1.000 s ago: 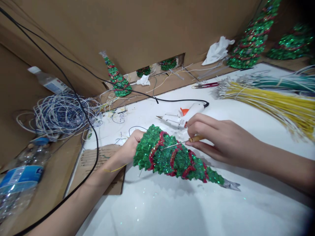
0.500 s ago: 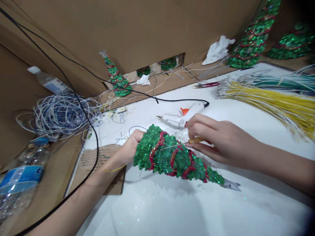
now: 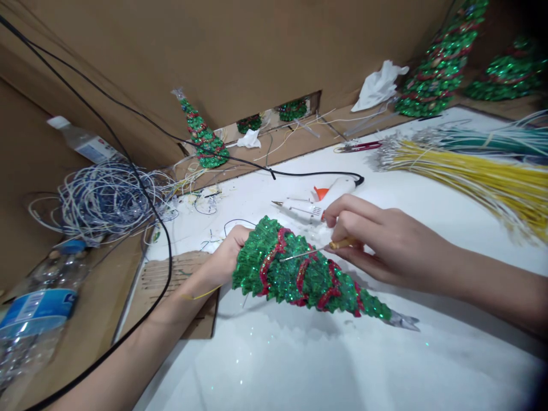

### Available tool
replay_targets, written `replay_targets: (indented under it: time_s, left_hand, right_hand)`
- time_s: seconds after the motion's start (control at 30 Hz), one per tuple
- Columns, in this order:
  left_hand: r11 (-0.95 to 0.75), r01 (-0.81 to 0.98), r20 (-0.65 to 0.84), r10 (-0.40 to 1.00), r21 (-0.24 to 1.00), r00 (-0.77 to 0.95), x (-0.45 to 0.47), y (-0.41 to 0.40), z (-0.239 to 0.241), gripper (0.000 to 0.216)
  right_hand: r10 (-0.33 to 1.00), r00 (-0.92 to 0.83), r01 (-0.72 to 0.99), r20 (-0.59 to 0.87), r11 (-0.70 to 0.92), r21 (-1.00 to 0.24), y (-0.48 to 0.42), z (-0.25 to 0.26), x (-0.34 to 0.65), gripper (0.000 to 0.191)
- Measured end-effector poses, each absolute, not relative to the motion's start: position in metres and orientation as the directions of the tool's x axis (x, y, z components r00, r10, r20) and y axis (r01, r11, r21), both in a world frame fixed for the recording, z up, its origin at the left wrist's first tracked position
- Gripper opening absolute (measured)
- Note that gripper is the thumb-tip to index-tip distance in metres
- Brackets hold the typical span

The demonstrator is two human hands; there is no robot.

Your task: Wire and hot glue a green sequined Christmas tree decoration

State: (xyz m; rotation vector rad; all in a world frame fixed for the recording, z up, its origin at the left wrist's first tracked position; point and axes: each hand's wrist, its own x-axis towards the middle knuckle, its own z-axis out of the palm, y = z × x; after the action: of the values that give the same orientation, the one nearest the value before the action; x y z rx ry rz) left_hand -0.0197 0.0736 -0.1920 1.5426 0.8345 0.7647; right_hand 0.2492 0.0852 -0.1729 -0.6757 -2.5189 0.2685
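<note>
A glittery green Christmas tree ornament [image 3: 317, 274] with red garland lies tilted above the white table, its silver tip pointing to the lower right. My left hand [image 3: 233, 251] grips it at the wide base; most of those fingers are hidden behind it. In my right hand [image 3: 368, 234] is an awl [image 3: 342, 244] with a yellowish wooden handle and a thin metal shaft, pinched between the fingers. The shaft lies across the side of the tree, its point at the green surface between two red bands. Whether the point is pushed in, I cannot tell.
Just beyond my right hand lies a white glue gun [image 3: 308, 208] on a black cable [image 3: 299, 173]. Yellow wires [image 3: 466, 177] are bundled at right, near red snips [image 3: 363, 146]. Tangled wire [image 3: 107, 197] and a plastic bottle [image 3: 38, 311] are left. A smaller tree [image 3: 205, 140] stands behind.
My right hand and the awl have shifted very slightly to the left, the shaft's point moving a little across the tree. The tree and my left hand stay in place.
</note>
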Motion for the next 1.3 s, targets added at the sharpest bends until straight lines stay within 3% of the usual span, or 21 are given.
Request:
replay_targets:
  time_s: [0.37,0.67,0.87,1.23,1.3]
  left_hand:
    - [-0.040,0.139,-0.036,0.861,0.989,0.507,-0.0214,0.0730,-0.1922,0.037]
    - [-0.043,0.077,-0.005,0.848,0.996,0.530,-0.0196,0.0731,-0.1920,0.037]
    - [0.010,0.121,-0.067,0.874,0.993,0.481,-0.0222,0.0726,-0.1942,0.037]
    - [0.028,0.121,-0.081,0.883,0.992,0.462,-0.0251,0.0721,-0.1972,0.038]
    - [0.027,0.126,-0.084,0.879,0.992,0.470,-0.0253,0.0719,-0.1975,0.036]
  right_hand:
    - [0.536,-0.750,0.368,0.388,0.825,-0.429,0.0846,-0.1705,0.2500,0.018]
    - [0.520,-0.751,0.402,0.407,0.849,-0.342,0.0863,-0.1738,0.2504,0.006]
    - [0.548,-0.727,0.401,0.414,0.828,-0.392,0.0837,-0.1713,0.2509,0.021]
    - [0.544,-0.724,0.409,0.424,0.834,-0.370,0.0849,-0.1747,0.2490,0.008]
    - [0.548,-0.720,0.413,0.426,0.831,-0.372,0.0838,-0.1739,0.2490,0.015]
